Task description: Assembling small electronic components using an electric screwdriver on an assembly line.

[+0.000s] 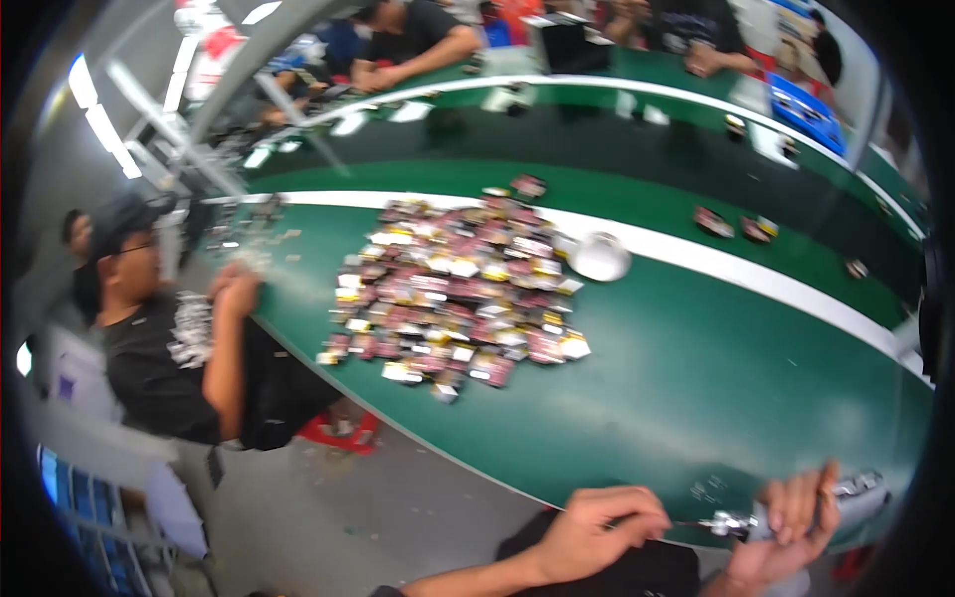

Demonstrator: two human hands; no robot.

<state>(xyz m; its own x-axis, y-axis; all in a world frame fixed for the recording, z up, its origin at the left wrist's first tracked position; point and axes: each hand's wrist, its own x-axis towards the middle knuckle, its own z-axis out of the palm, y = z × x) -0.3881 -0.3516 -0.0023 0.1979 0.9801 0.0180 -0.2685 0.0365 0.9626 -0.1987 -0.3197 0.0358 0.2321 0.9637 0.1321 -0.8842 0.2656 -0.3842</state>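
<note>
Head view, looking down across a long green bench (696,398) with a white stripe along its far side. At the lower edge, the person's right hand (796,527) is wrapped around a small silver-coloured device (741,524), fingers curled over its body and thumb raised above it; one metal end of the device sticks out toward the left hand. The left hand (597,527), just beside the right, has its fingers drawn together in a narrow pinch at a thin red-tipped piece (686,522) that projects from that end; whether the fingertips actually grip the piece cannot be told because of blur. Both hands hover at the near edge of the bench, over a dark garment.

Well beyond the hands, farther out on the bench and to their left, lies a broad heap of small flat packets (458,289) in dark red, white and yellow. A round pale bowl-like object (600,256) sits touching the heap's far right corner, on the white stripe. To the far left of the hands, a seated co-worker in a black shirt (159,348) rests a forearm on the bench edge. Other people sit at the distant side.
</note>
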